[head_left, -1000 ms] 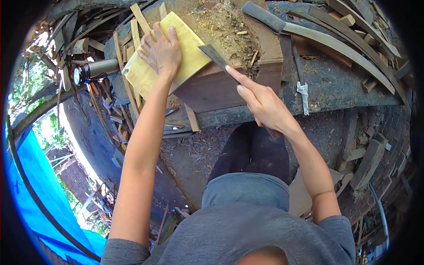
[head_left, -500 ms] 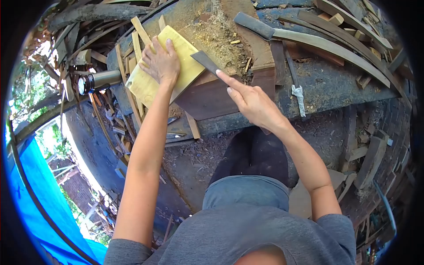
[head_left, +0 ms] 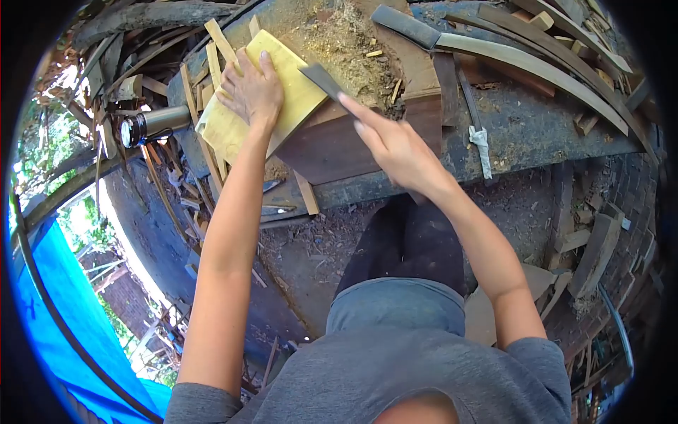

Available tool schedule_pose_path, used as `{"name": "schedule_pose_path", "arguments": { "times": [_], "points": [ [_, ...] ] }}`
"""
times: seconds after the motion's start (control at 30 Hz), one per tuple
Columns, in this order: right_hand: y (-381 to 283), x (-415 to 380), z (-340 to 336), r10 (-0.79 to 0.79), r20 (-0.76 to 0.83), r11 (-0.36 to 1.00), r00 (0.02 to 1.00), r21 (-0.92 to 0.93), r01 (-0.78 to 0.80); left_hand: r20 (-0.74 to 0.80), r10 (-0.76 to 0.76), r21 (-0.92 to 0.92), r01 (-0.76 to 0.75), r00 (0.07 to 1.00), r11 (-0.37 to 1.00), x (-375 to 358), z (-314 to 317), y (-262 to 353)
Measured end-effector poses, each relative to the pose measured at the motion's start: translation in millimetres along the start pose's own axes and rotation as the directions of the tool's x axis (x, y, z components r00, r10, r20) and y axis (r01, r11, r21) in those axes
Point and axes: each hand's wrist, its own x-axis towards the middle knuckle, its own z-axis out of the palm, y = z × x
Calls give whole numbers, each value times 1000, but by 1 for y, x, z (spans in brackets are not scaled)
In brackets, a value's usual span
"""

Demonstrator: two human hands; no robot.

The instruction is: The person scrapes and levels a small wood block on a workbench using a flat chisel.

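Observation:
A thick yellow wooden board (head_left: 286, 113) rests at a slant on a large dark wood block (head_left: 332, 152). My left hand (head_left: 253, 92) lies on top of it, fingers spread and pressing flat. In my right hand (head_left: 402, 148) is a flat grey blade (head_left: 321, 80) with a slanted tip, its grip hidden in my fist. My index finger stretches along the blade's back. The blade's tip overlaps the board's right edge in this view, slightly smeared by motion.
Sawdust and chips (head_left: 346, 49) cover the block's top. On the bench (head_left: 522, 134) lie a long curved blade-like piece (head_left: 530, 67) and a narrow tool with a white-wrapped grip (head_left: 480, 152). A metal flask (head_left: 166, 121) stands left, among wood strips. Scrap timber (head_left: 597, 258) is piled at right.
The blade has shifted slightly up and left along the board's edge, with my right hand following. My left hand and the board sit a little higher and further left in view.

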Motion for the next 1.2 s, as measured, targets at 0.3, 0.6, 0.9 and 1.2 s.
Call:
{"name": "schedule_pose_path", "arguments": {
  "times": [0.3,0.6,0.9,1.2],
  "points": [
    [-19,-8,-13,115,76,975,990,-198,-98,-1,-3,0,3,1000,1000,0,3,-1],
    [-8,2,-4,2,2,975,1000,-220,-2,9,-16,9,16,1000,1000,1,0,1],
    [-6,-5,-2,-12,-21,957,1000,-289,5,-77,4,37,-1,997,999,1,9,-3],
    [-6,10,9,-154,-123,847,980,-528,66,-38,-26,-7,26,999,1000,0,4,1]
  ]
}}
